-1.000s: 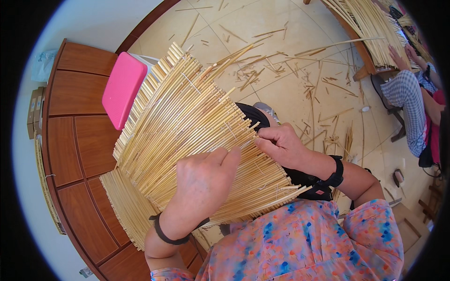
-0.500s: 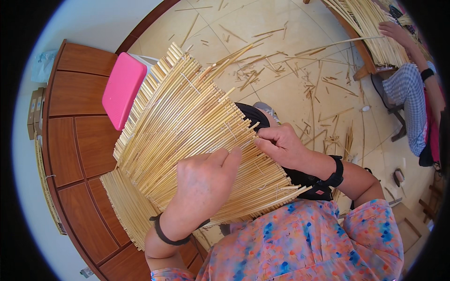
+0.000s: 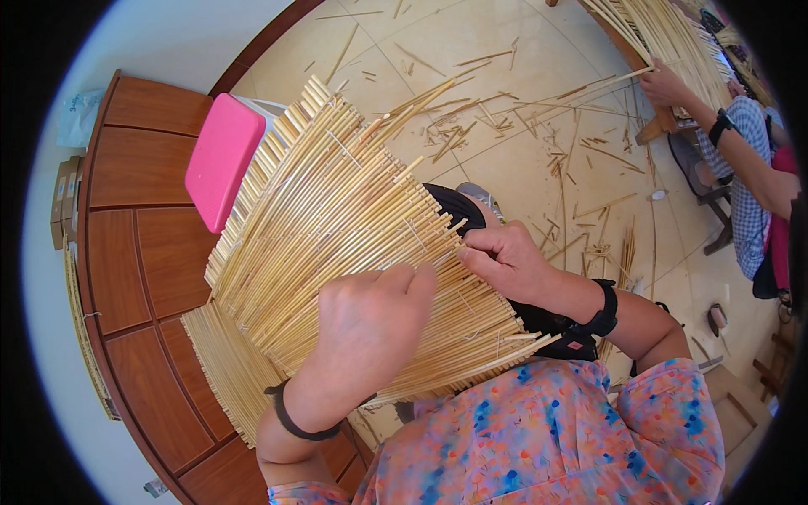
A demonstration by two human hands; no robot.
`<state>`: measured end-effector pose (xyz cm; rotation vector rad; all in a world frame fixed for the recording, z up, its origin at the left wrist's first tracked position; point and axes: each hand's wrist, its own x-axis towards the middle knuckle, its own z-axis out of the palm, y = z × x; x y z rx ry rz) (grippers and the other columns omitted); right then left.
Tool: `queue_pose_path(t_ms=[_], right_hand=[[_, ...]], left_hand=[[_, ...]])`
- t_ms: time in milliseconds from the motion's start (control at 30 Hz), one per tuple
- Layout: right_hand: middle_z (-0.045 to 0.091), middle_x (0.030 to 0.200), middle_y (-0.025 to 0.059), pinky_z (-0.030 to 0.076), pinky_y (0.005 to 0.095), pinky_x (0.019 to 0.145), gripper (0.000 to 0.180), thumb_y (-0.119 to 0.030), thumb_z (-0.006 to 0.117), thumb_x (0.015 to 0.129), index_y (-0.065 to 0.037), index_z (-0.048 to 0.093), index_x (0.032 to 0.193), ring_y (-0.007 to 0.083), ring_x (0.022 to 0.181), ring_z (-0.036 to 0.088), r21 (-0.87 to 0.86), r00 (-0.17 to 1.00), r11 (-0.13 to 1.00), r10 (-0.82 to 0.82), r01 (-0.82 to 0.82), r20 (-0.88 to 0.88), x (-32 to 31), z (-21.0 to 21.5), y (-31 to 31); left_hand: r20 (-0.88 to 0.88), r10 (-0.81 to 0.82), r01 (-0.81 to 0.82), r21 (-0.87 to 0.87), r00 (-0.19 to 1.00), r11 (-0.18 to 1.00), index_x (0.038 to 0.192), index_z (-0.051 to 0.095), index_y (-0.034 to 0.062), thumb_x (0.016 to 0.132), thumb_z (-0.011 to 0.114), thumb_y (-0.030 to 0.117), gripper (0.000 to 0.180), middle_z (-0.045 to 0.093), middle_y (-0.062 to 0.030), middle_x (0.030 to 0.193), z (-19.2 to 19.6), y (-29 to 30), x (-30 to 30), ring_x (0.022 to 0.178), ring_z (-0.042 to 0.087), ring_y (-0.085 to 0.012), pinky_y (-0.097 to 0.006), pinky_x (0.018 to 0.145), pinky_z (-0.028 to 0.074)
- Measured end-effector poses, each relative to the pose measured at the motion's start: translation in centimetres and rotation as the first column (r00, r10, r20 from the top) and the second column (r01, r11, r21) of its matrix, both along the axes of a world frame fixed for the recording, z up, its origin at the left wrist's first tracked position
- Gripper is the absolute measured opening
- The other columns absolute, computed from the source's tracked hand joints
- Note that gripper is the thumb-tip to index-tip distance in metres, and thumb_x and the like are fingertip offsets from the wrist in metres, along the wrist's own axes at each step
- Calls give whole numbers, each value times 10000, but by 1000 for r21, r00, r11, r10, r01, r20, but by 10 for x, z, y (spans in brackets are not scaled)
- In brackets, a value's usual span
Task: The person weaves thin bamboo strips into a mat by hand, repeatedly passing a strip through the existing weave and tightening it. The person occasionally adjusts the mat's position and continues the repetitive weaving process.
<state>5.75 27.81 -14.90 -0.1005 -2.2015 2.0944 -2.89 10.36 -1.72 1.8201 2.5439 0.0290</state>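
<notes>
A large mat of straw-coloured reed stalks [image 3: 311, 219], bound with rows of pale thread, lies across my lap and fans out toward the far left. Over its middle is my left hand [image 3: 374, 316], closed, its back turned up; whatever its fingers pinch is hidden beneath them. My right hand [image 3: 513, 263] is closed at the mat's right edge, thumb and forefinger pressed together on the stalk ends. Uneven stalk tips stick out along that edge. The mat's lower left part bends down at a fold.
A pink stool [image 3: 225, 160] stands behind the mat, against a brown wooden cabinet [image 3: 151, 269]. Cut reed scraps [image 3: 454, 139] litter the tiled floor. At the far right a co-worker's hand [image 3: 665, 87] grips a long stalk by a wooden bench [image 3: 644, 76] piled with reeds.
My hands stay nearly in place; the left has shifted very slightly. The co-worker's hand has moved left and nearer, drawing a long stalk off the bench's edge.
</notes>
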Motion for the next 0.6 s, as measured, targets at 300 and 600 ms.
queue_pose_path(t_ms=[300,600], right_hand=[[444,553,12,317,286,467,264,-130,636,968,25,605,757,51,537,368,61,996,996,-63,66,-60,9,10,-1],[468,549,0,308,273,455,210,-85,688,930,40,617,777,27,538,378,90,996,994,-71,66,49,29,26,-7]], left_hand=[[39,-48,51,-89,998,995,731,573,67,723,645,81,73,592,-58,672,22,15,-2,528,641,-231,-352,427,484],[125,5,5,-84,992,996,776,569,79,744,633,46,79,572,-67,671,26,11,9,569,620,-301,-414,493,478]])
